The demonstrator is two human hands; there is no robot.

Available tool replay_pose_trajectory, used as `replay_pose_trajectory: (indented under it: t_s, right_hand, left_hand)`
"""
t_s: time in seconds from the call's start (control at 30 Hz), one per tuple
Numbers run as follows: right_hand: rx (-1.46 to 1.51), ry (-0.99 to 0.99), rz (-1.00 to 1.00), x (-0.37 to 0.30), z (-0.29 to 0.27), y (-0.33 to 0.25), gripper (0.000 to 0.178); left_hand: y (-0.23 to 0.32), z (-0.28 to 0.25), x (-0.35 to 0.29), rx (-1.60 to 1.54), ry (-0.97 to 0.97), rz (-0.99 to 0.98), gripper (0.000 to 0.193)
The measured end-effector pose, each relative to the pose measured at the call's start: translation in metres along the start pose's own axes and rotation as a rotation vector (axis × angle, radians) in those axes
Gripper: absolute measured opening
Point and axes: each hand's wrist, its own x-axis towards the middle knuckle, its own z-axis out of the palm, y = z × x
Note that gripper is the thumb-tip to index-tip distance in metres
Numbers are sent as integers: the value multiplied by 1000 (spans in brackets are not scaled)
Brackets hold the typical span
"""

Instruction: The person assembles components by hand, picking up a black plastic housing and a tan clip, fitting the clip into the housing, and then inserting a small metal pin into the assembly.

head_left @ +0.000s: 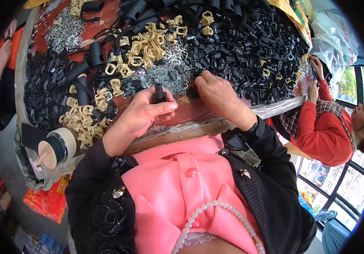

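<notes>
My left hand (144,111) is closed around a small black plastic cylinder (159,94), held upright between thumb and fingers just above the table's near edge. To its right, my right hand (216,89) reaches down with bent fingers at the border of a heap of small black plastic parts (232,59). Its fingertips are pressed together over a dark piece, too hidden to name. Between and beyond the hands lies a pile of small silvery metal clips (156,76). Cream-coloured plastic rings (148,46) are heaped behind it.
The red worktable (186,111) has a worn wooden front edge. More cream rings (80,120) lie near left, beside a lidded jar (65,146) and a dark phone-like slab (33,136). A co-worker in red (317,139) handles parts at right; another person's hand (3,55) shows at left.
</notes>
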Motion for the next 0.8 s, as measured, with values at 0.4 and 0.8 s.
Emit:
replay_pose_trajectory:
  t_s: [0.4, 0.8]
  right_hand:
    - [1117, -219, 163, -6, -16, -5, 10]
    - [1643, -192, 407, -5, -22, -22, 11]
  left_hand:
    - [-3, 16, 15, 535, 45, 422, 11]
    - [6, 13, 17, -251, -115, -4, 23]
